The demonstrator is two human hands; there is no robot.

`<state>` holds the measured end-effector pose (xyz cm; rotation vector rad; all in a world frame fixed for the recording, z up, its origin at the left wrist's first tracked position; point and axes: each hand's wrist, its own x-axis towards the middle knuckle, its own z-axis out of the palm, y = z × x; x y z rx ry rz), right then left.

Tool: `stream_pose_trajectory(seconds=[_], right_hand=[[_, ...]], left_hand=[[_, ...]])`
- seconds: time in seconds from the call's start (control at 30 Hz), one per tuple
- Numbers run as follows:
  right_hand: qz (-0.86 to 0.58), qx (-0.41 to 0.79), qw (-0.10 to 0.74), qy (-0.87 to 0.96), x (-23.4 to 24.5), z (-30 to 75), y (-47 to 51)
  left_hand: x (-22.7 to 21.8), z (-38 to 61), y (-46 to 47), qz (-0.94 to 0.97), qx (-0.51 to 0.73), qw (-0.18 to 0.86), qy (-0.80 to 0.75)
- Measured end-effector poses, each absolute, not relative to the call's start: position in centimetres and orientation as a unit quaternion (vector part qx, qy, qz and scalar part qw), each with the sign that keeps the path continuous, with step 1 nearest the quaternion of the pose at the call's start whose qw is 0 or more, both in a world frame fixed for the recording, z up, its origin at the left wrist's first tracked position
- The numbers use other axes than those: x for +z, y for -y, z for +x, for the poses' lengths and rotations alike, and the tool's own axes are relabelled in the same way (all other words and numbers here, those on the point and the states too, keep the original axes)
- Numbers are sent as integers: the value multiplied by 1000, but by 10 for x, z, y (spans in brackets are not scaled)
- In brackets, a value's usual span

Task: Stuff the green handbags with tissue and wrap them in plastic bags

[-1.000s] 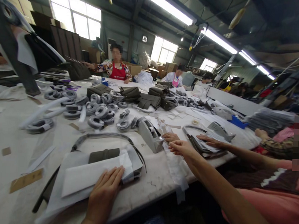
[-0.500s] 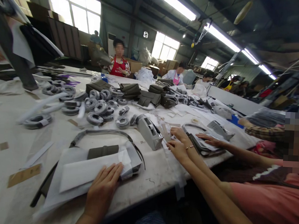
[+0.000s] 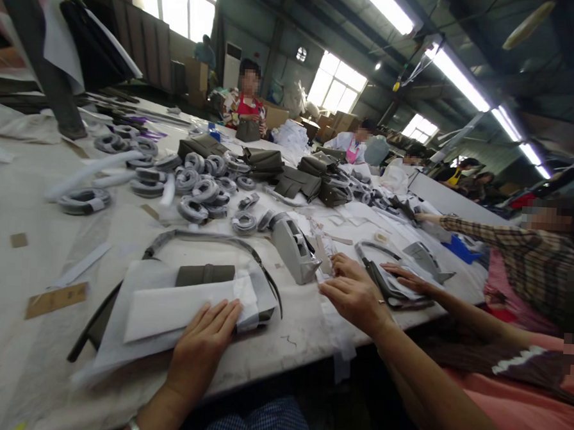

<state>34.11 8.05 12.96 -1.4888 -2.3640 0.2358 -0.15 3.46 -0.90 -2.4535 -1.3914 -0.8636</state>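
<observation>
Bag (image 3: 205, 275) near counter (image 3: 280, 349) edge, room leftward, dark beneath white paper (image 3: 166, 314), your left hand (image 3: 204, 342) flat atop, right hand (image 3: 355, 303) hold unclear.

Bare right hand (image 3: 352, 300): now hides most of a neighbour's thin gold-coloured bracelet (image 3: 381, 301). Plaid-sleeved co-worker's arm (image 3: 486, 230): now stretched out past the blue plastic tray (image 3: 460, 249). Dark grey-green bag (image 3: 248, 130): now upright before the bright red apron (image 3: 246, 107), previously out sideways. Silver-coloured wristband (image 3: 136, 428), left arm: newly in view.

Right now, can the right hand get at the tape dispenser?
Probably yes: the right hand is just beside the tape dispenser, nothing apparent between them, though a co-worker's hand is close beyond it.
</observation>
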Motion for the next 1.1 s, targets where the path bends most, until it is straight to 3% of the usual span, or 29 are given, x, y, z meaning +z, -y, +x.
stream_pose_trajectory(seconds=[0.2, 0.43, 0.8, 1.1], right_hand=[[-364, 122, 46, 922, 150, 272, -94], [-179, 65, -52, 980, 140, 198, -153], [-119, 7, -249, 961, 122, 141, -190], [-125, 10, -273, 954, 110, 125, -208]], left_hand=[[-1, 2, -33, -823, -283, 75, 487], [-1, 5, -33, -816, -294, 83, 491], [-8, 6, -34, -808, -304, 86, 498], [-4, 4, -33, -817, -298, 89, 485]])
